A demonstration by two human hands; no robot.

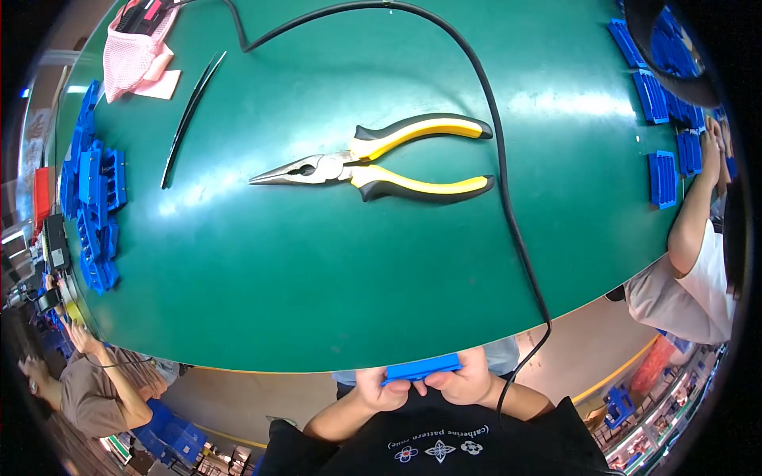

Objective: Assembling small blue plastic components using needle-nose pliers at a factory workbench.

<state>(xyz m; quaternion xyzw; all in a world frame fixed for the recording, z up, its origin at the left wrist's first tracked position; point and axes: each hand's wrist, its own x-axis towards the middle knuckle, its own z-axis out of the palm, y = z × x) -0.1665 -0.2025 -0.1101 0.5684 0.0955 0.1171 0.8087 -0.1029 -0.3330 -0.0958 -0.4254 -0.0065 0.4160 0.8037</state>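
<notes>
At the table's near edge, a small blue plastic part (422, 367) is held between my two hands. My left hand (379, 389) is closed on its left end, and my right hand (464, 379) grips the right end. Both thumbs lie along the side of the part toward my body; the fingers beneath are mostly hidden. Farther up the green table lie long-nose pliers (317, 168) with yellow and black handles spread apart, their tips pointing left. Dark tweezers (189, 123) rest left of the pliers. Neither tool is touched.
A black cable (498, 151) loops past the pliers and down beside my right arm. Blue parts (94, 182) pile at the left edge; more blue parts (652, 97) lie right. A pink mesh pouch (135, 63) sits far left. People sit on both sides, one with an arm (689, 214) on the table.
</notes>
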